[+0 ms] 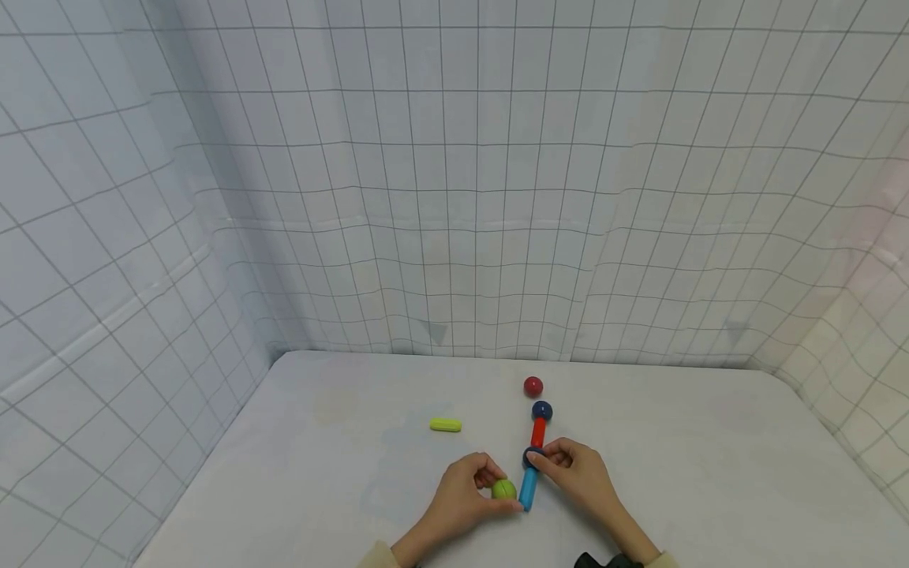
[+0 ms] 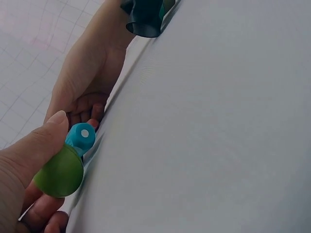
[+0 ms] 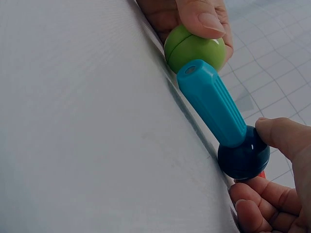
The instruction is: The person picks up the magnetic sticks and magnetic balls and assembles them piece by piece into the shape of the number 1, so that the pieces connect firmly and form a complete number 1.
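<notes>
My left hand (image 1: 465,493) holds a green ball (image 1: 504,490) between thumb and fingers, close to the free end of a blue rod (image 1: 529,489). Whether ball and rod touch cannot be told. With thumb and fingers my right hand (image 1: 578,477) pinches a dark blue ball (image 3: 244,154) at the rod's other end. Beyond that ball a red rod (image 1: 538,432) runs on to a second dark blue ball (image 1: 542,410), all in one line on the table. In the left wrist view the blue rod's end (image 2: 83,134) shows a pale round spot.
A red ball (image 1: 533,386) lies just past the far end of the line. To the left lies a loose yellow-green rod (image 1: 445,425). The white table (image 1: 319,457) is backed by a grid-patterned curtain (image 1: 476,197), with similar cloth at both sides.
</notes>
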